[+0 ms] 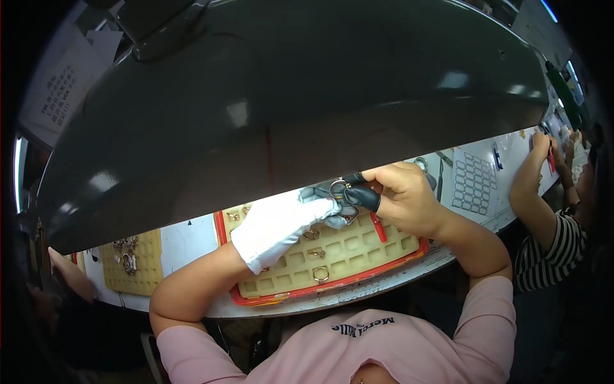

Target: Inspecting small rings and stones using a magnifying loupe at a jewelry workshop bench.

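My right hand (406,195), with black covers on thumb and forefinger, pinches a ring (338,187) just below the edge of a dark hood. Close against it, my left hand (281,224) wears a white glove with grey fingertips. Its fingers are curled together, and what they hold, if anything, is hidden. Under both hands lies a yellowish tray (352,262) of square pits inside a red rim. Several rings sit in it, one ring (320,274) near the front edge. A red handle (378,227) shows below my right hand; its other end is hidden.
The dark hood (288,96) overhangs the bench and covers its far part. At left stands a second yellow tray (137,265) with jewellery. A sheet with a grid of shapes (473,182) lies at right. People work on both sides, one in a striped sleeve (553,246).
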Demonstrator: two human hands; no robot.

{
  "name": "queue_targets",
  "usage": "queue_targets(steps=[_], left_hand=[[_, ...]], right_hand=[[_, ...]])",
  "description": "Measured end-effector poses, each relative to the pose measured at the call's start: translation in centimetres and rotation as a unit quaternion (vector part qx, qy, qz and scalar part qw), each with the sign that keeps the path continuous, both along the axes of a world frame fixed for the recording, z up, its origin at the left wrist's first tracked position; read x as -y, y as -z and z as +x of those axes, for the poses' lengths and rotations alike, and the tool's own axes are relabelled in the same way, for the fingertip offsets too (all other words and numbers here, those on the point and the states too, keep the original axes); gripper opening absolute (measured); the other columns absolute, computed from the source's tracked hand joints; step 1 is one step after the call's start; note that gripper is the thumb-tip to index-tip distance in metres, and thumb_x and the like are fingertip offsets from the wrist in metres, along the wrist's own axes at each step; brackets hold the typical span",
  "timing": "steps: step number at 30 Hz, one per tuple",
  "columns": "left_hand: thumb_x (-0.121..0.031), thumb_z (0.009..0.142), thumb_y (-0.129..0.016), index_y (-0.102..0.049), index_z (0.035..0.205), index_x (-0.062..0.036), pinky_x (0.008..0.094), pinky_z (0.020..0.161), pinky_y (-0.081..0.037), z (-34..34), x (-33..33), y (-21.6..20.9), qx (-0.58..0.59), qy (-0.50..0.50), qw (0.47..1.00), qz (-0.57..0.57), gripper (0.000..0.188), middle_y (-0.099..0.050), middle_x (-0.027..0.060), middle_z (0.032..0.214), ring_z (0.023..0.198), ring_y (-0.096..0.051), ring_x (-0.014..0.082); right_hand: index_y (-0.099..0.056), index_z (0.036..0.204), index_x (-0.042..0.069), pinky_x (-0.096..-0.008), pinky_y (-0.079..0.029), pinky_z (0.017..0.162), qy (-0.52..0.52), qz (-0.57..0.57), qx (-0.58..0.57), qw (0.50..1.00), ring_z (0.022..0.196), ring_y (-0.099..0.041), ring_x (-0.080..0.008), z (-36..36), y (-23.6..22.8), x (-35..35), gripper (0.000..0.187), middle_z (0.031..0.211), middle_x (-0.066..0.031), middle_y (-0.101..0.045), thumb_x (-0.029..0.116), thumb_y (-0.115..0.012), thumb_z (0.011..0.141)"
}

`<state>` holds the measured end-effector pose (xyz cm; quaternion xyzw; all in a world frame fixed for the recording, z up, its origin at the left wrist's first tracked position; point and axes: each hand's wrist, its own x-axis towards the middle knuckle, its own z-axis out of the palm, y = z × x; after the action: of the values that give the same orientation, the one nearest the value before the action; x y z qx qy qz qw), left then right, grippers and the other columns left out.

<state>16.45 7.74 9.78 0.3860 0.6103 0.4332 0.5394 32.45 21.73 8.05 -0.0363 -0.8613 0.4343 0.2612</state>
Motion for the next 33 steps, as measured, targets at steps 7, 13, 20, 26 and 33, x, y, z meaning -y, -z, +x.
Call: queue_targets(steps=[7,13,20,26,33], left_hand=[[-0.01,0.083,-0.063,-0.049,0.115,0.0054,0.028,0.079,-0.051,0.1,0.0,0.5,0.08,-0.055,0.995,-0.013,0.039,-0.06,0.013,0.101,0.09,-0.06,0.0165],[-0.012,0.082,-0.065,-0.051,0.113,0.004,0.024,0.075,-0.049,0.2,0.3,0.0,-0.022,-0.057,0.998,-0.008,0.037,-0.063,0.0093,0.094,0.084,-0.061,0.0127],[-0.012,0.076,-0.07,-0.067,0.091,-0.0029,0.0261,0.07,-0.048,1.4,0.5,-0.8,-0.275,-0.059,0.956,0.08,0.017,-0.064,0.0065,0.089,0.079,-0.06,0.0135],[-0.027,0.077,-0.072,-0.068,0.089,-0.0045,0.0271,0.069,-0.048,1.4,0.1,-1.7,-0.289,-0.057,0.955,0.01,0.026,-0.064,0.0069,0.086,0.076,-0.06,0.0139],[-0.023,0.077,-0.072,-0.068,0.076,-0.0023,0.0234,0.053,-0.043,1.2,0.3,-1.7,-0.133,-0.042,0.988,0.065,0.021,-0.061,0.0038,0.065,0.059,-0.055,0.0072]], right_hand=[[-0.062,0.096,-0.001,-0.0195,-0.044,0.056,-0.019,-0.101,0.034,0.994,0.068,-0.056,-0.0043,0.2,-0.3,-0.2,0.013,0.082,-0.0043,-0.063,0.001,-0.062,0.083],[-0.062,0.096,-0.001,-0.0191,-0.042,0.054,-0.023,-0.111,0.039,0.993,0.066,-0.053,-0.0027,0.2,-0.4,-0.1,0.013,0.079,-0.0022,-0.061,0.003,-0.063,0.084],[-0.06,0.089,0.0,-0.0213,-0.042,0.054,-0.044,-0.125,0.034,0.991,0.063,-0.054,-0.0064,0.1,-0.3,0.3,0.005,0.074,-0.0041,-0.059,0.001,-0.057,0.085],[-0.058,0.095,-0.001,-0.025,-0.042,0.05,0.015,0.073,-0.039,0.996,0.061,-0.055,-0.0125,0.1,-0.3,0.0,0.018,0.078,-0.0082,-0.058,-0.001,-0.063,0.077],[-0.059,0.087,-0.001,-0.0307,-0.052,0.06,-0.024,0.245,-0.099,0.964,0.072,-0.065,-0.0231,-0.4,0.3,0.2,0.02,0.084,-0.014,-0.064,0.001,-0.068,0.07]])
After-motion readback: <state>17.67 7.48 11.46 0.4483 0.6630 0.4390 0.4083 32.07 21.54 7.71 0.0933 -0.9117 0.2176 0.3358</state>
